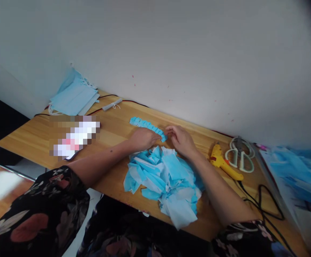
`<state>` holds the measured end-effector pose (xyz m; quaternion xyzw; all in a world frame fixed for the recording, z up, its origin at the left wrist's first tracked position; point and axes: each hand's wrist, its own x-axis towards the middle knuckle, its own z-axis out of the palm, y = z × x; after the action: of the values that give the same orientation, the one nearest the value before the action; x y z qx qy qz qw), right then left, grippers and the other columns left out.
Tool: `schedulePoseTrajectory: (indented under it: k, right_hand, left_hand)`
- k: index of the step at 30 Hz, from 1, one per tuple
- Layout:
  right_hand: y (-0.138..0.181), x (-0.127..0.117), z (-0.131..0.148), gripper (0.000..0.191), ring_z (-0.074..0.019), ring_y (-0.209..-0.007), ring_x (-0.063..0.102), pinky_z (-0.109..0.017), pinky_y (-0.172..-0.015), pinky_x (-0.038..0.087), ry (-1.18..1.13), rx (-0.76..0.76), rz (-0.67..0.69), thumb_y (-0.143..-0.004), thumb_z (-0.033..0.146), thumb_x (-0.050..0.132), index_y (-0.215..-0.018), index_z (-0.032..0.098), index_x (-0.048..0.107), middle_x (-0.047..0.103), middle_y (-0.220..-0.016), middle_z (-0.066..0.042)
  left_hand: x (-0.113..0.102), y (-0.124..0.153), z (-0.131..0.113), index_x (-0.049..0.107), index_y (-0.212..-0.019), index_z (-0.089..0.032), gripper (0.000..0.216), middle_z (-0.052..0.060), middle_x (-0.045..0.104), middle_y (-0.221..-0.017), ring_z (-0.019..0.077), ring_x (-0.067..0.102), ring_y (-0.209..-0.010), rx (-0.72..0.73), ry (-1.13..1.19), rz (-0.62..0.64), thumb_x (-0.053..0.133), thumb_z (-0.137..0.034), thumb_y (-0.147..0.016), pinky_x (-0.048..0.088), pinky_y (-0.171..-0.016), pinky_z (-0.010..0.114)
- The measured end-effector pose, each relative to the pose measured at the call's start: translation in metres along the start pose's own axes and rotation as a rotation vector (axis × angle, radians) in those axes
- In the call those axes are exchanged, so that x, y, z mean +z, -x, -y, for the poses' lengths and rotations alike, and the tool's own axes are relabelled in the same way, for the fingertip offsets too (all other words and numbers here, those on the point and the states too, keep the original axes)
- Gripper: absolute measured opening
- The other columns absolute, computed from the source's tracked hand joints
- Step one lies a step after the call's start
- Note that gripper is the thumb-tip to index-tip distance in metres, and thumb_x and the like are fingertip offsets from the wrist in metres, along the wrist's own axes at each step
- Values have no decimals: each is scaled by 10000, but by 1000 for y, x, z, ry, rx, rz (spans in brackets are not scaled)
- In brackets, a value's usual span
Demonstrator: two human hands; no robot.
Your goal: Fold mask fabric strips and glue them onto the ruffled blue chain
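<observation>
A pleated blue strip (144, 125) of folded mask fabric lies on the wooden table (32, 134), running from upper left down to my hands. My left hand (142, 138) and my right hand (180, 140) both pinch its near end, fingers closed on the pleats. Right below my hands sits a heap of cut blue and white mask pieces (163, 180), which my wrists rest against.
A stack of blue face masks (73, 95) leans at the far left by the wall, with a small white bundle of ear loops (112, 104) beside it. A yellow glue gun (223, 162) and scissors (238, 154) lie at the right, with black cables (262, 207). More blue fabric (297, 175) fills the right edge.
</observation>
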<state>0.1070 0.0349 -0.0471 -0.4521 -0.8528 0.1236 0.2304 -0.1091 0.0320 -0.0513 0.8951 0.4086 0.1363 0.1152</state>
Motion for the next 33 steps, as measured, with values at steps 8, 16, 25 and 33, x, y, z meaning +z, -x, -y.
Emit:
schedulePoseTrajectory:
  k: [8,16,25,33]
  right_hand:
    - [-5,9,-4,373,-207,-938,634,-336,-826,477,-9,50,27,-810,21,423,-1078,223,585,725,-959,-25]
    - [1,8,-10,351,-209,-939,637,-351,-843,485,-51,6,25,-830,44,409,-1082,214,586,719,-989,-39]
    - [1,8,-8,361,-209,-943,639,-359,-860,477,-150,-26,-1,-822,50,400,-1078,222,588,718,-956,-28]
    - [2,0,-1,349,-218,-925,638,-367,-864,464,-161,-61,-104,-801,52,428,-1070,213,582,721,-918,-33]
  left_hand:
    - [2,2,6,711,-1132,-285,332,22,734,-1099,183,677,-992,49,43,8,472,-212,-912,468,-819,261]
    - [3,4,17,692,-1167,-274,332,12,707,-1176,155,666,-1047,40,173,-5,468,-227,-926,476,-871,241]
    - [3,1,6,698,-1154,-271,345,19,708,-1171,194,657,-1067,-47,9,57,471,-194,-906,478,-904,294]
    - [-1,1,2,706,-1131,-247,344,32,717,-1147,188,667,-1023,-31,-10,70,463,-169,-901,486,-885,283]
